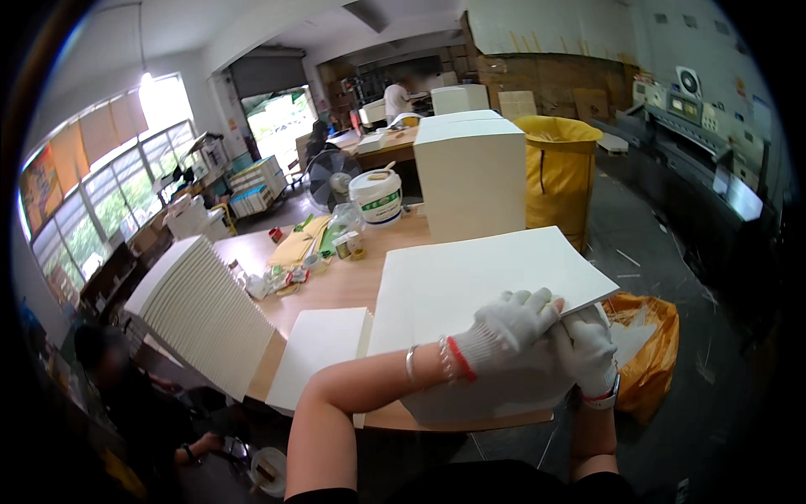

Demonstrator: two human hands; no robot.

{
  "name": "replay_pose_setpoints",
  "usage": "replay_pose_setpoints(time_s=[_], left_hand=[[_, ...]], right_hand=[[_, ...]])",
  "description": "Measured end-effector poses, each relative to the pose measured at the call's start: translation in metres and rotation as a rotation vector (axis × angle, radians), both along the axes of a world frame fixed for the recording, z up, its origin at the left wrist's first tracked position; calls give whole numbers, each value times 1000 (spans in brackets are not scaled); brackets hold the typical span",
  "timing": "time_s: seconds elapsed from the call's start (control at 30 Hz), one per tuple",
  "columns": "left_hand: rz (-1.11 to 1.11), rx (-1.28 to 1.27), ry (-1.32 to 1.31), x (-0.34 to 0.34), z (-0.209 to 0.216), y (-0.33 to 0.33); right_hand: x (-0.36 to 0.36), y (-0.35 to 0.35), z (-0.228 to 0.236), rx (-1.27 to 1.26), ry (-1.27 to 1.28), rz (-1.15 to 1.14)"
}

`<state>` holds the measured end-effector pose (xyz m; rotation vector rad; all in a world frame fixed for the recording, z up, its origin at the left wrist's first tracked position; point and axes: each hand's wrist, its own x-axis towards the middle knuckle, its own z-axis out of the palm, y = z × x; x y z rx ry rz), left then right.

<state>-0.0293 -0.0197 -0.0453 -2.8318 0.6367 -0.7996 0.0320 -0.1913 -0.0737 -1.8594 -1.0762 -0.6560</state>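
A large white board (470, 273) lies on top of a white block-like stack (495, 395) in front of me, at the near edge of the table. My left hand (510, 328), in a white knitted glove with a red cuff, rests across the board near its right edge, with fingers curled. Close against it, my right hand (585, 349), also gloved, grips that edge from the side. A bare fingertip shows between the two hands. Whatever lies under the fingers is hidden. Left of the stack is a lower white pile (319, 349).
A fanned stack of white boards (197, 311) stands at left, a tall white stack (470, 176) behind. A white bucket (376, 197) and tape rolls (348, 245) share the wooden table (336, 290). Yellow bin (561, 181) and orange bag (655, 361) stand right. A person (126, 395) is lower left.
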Motion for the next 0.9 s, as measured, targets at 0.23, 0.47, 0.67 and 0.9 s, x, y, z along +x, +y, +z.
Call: replay_pose_setpoints(time_s=[0.23,0.47,0.67,0.9], left_hand=[[-6,-701,-98,-13,68,57],[-308,-1201,-557,-91,111,138],[-208,-1498,-842,-137,114,212],[-34,-1555,-964,-161,122,260]], right_hand=[[-53,59,18,-186,-204,367],[-105,150,1,-316,-408,569],[-123,159,4,-247,-407,587],[-127,162,5,-277,-330,580]])
